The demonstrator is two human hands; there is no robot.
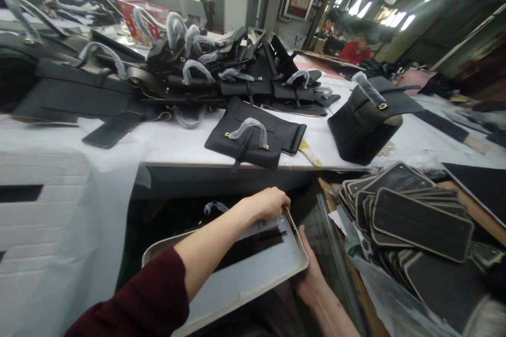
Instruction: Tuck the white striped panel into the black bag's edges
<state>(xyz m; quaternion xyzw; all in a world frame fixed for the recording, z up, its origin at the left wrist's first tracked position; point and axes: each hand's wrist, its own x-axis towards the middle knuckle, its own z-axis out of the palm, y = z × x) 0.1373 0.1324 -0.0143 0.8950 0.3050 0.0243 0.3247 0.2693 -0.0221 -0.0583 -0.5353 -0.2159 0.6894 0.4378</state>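
A light grey flat board with a rectangular slot (245, 279) is held below the worktable's front edge. My left hand (269, 204) curls over its far corner, fingers closed on the rim. My right hand (310, 274) grips the board's right edge from underneath, thumb along the side. Just above, on the white table (158, 142), lies a black leather bag panel with a plastic-wrapped handle (247, 142).
A heap of black bag parts with wrapped handles (190, 73) covers the table's back. A half-assembled black bag (361, 124) stands at the right. A stack of black edged panels (411, 216) sits at lower right. Other people in red work far behind.
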